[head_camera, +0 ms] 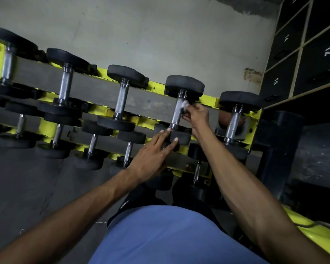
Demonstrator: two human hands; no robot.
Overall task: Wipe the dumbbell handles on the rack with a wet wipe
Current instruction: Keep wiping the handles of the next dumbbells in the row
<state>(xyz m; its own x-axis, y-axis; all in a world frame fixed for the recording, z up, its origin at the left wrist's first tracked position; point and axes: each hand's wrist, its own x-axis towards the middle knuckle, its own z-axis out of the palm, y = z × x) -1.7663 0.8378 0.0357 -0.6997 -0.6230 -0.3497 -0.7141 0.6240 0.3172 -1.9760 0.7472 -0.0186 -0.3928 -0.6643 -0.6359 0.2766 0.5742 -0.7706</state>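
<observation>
The right grip (196,116) pinches a white wet wipe (184,105) against the knurled steel handle (176,111) of a top-row dumbbell (184,84), at 1 o'clock from centre on the yellow rack (211,101). The left grip (151,153) lies open, its straight fingers touching that dumbbell's near head (181,138).

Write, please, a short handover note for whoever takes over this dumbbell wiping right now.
Right hand: pinches the wipe against the upper part of a handle, top row, second dumbbell from the right.
Left hand: fingers straight, resting on that dumbbell's near head.
Rack: all the dumbbells in view sit in their rows.
Done: the picture does not show which handles are already wiped.
Left: finish this handle, then any others not yet wiped, perhaps the rightmost handle.
</observation>
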